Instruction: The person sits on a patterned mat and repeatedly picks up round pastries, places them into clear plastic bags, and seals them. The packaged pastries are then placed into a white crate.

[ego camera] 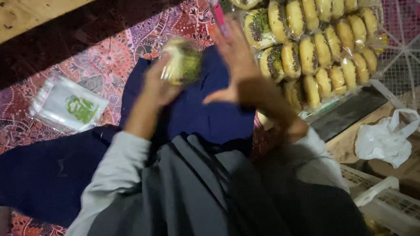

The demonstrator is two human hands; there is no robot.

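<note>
The left hand (155, 87) is closed around a wrapped bun (183, 61), a round cake in clear plastic with a dark, greenish filling; the bun sticks out past the fingers on the side away from the body and is blurred, so the exact hold on it is hard to make out. The right hand (233, 58) is just beside that grip, fingers spread wide and flat, holding nothing. Whether its fingertips touch the bun's wrapper cannot be told.

Under both hands lies the person's dark blue lap (199, 114), with grey sleeves (119, 170) running back from the wrists.

Beyond the open hand, near its fingertips, stands a stack of clear plastic bags (314, 40), each one filled with a row of yellow buns set on edge, some showing dark sprinkles. Past that stack is a white wire rack (409, 42).

On the far side of the closed hand, well apart from the bun, a pile of flat empty plastic wrappers (69, 105) with a green print lies on the patterned red mat (114, 45).

Nearer the body, behind the open hand's elbow, a crumpled white plastic bag (386, 139) rests on cardboard, and a white crate (402, 208) shows at the edge.
</note>
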